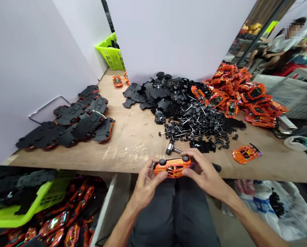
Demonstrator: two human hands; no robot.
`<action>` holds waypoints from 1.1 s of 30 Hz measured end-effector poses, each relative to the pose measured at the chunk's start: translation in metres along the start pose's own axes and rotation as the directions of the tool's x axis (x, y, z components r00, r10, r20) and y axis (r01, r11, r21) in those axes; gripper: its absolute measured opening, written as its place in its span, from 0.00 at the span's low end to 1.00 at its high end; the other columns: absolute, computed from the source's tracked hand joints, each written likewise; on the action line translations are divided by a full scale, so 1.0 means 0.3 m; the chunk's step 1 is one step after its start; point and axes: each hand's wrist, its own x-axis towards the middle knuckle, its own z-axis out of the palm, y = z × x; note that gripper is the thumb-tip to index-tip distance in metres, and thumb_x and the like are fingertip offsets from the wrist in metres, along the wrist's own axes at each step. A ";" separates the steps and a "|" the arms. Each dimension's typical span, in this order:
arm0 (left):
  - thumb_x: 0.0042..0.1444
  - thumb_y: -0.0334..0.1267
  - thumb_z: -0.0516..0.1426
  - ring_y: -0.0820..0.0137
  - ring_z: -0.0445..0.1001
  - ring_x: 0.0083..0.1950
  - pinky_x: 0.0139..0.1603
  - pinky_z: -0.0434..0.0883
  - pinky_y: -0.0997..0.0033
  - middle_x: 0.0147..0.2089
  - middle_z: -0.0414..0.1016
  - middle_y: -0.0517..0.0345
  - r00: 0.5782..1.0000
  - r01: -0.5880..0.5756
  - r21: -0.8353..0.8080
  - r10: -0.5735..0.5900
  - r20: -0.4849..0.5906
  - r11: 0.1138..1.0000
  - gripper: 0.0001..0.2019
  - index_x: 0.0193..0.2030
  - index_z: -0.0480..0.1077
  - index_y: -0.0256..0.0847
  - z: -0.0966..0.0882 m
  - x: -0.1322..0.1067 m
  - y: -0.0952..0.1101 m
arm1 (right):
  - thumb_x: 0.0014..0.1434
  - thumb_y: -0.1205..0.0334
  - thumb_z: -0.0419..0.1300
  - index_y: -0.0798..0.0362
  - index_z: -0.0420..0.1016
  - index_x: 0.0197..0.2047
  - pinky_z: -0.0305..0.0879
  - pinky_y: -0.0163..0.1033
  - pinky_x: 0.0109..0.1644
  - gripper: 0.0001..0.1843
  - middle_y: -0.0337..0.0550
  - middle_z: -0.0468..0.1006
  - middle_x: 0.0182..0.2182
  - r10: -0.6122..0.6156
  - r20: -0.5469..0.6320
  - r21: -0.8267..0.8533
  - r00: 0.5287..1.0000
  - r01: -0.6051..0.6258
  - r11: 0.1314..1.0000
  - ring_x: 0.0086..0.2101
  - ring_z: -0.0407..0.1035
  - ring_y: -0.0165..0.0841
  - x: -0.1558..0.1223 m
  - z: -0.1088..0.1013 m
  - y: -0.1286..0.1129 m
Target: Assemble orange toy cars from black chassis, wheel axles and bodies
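Between my two hands, at the table's front edge, is an orange toy car (174, 168), turned on its side with two black wheels facing up. My left hand (149, 181) grips one end, its thumb pressed on the body. My right hand (203, 173) grips the other end with thumb and fingers. Just beyond the car lies a hammer (170, 148) with a metal head; its handle runs partly behind my right hand. Off to the right rests a loose orange car body (246, 153) with a dark rear wing.
Black chassis plates (155, 94), wheels on axles (198, 120) and orange car bodies (235, 87) are heaped across the back. Cars lie wheels-down-hidden, black bases up (87, 123), at left. A green crate (40, 202) stands below left, a plastic bag (284, 209) below right. A person (279, 48) sits beyond.
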 end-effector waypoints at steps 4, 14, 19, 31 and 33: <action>0.59 0.45 0.68 0.64 0.79 0.50 0.53 0.74 0.67 0.47 0.80 0.54 0.977 -0.097 0.239 0.047 0.209 0.966 0.16 0.49 0.75 0.42 0.002 0.034 0.033 | 0.68 0.50 0.64 0.46 0.72 0.54 0.71 0.41 0.56 0.15 0.44 0.78 0.49 0.124 -0.140 0.264 0.982 -0.083 0.961 0.50 0.74 0.39 -0.060 0.046 0.069; 0.64 0.39 0.65 0.60 0.84 0.50 0.55 0.78 0.61 0.49 0.86 0.51 0.929 -0.368 0.491 0.298 0.219 0.789 0.09 0.49 0.80 0.42 0.054 0.030 -0.009 | 0.68 0.53 0.65 0.47 0.75 0.51 0.70 0.41 0.56 0.11 0.43 0.77 0.47 0.191 -0.062 0.440 0.980 -0.145 0.886 0.49 0.73 0.38 -0.048 0.059 0.050; 0.66 0.39 0.62 0.62 0.84 0.49 0.50 0.78 0.65 0.50 0.85 0.50 0.886 -0.453 0.580 0.269 0.378 0.677 0.11 0.54 0.75 0.42 0.042 0.039 0.034 | 0.67 0.54 0.66 0.48 0.77 0.47 0.70 0.42 0.54 0.09 0.43 0.79 0.44 0.236 -0.138 0.454 0.962 -0.150 0.878 0.47 0.74 0.39 -0.045 0.085 0.045; 0.62 0.41 0.63 0.57 0.79 0.35 0.36 0.66 0.63 0.33 0.81 0.50 0.782 -0.539 0.840 0.338 0.524 -0.056 0.06 0.40 0.73 0.43 0.141 0.063 0.019 | 0.56 0.50 0.74 0.49 0.79 0.49 0.74 0.42 0.51 0.21 0.42 0.82 0.44 0.225 -0.249 0.425 0.942 -0.102 0.900 0.44 0.77 0.38 -0.063 0.106 0.074; 0.60 0.40 0.63 0.56 0.79 0.35 0.36 0.66 0.63 0.33 0.82 0.50 0.773 -0.534 0.845 0.386 0.503 -0.031 0.06 0.41 0.74 0.44 0.131 0.063 0.009 | 0.55 0.52 0.75 0.49 0.79 0.47 0.74 0.41 0.49 0.20 0.41 0.82 0.42 0.241 -0.314 0.377 0.918 -0.112 0.919 0.42 0.77 0.38 -0.067 0.119 0.071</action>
